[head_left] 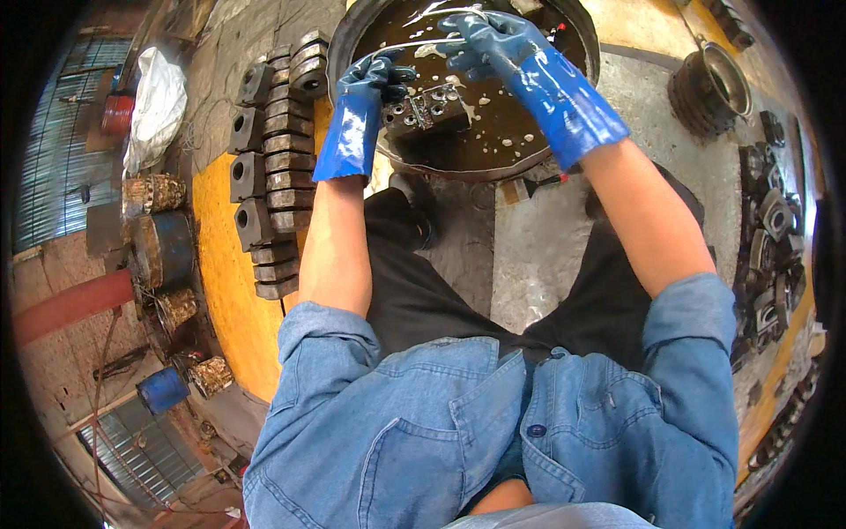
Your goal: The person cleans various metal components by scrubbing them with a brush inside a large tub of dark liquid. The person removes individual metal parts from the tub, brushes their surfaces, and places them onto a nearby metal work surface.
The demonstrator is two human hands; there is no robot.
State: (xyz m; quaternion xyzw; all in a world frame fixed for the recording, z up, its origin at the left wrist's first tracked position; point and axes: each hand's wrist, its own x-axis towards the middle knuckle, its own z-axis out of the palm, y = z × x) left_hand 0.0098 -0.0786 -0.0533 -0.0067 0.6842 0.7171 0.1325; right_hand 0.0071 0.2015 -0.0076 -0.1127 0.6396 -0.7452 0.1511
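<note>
Thin, pale, bent wire-like strand (421, 44) is up over the tub, run between both hands. Could be wire or fine tubing; too small and far off to be sure. Left hand (368, 81), in a blue rubber glove, has its fingers curled in on one end. Right hand (498, 44), same glove, pinches it farther along, the strand looping out past the fingertips.

To do it well, I'd keep the grip short and firm since the gloves look wet and slick, ease the bend rather than kink it, and stay above the tub so drips land inside.

Dark metal block with round holes (427, 113) sits just below the left fingers, holed face clear of the murky brown liquid (502, 115). It's the main snag under the hands. All inside a round black tub (590, 53).

Outside: red-handled brush (529, 187) on the floor just off the near rim. Stacked dark steel blocks (289, 145) crowd the left side, close to the left forearm. Rusty round metal drum (709, 88) stands well off right.
</note>
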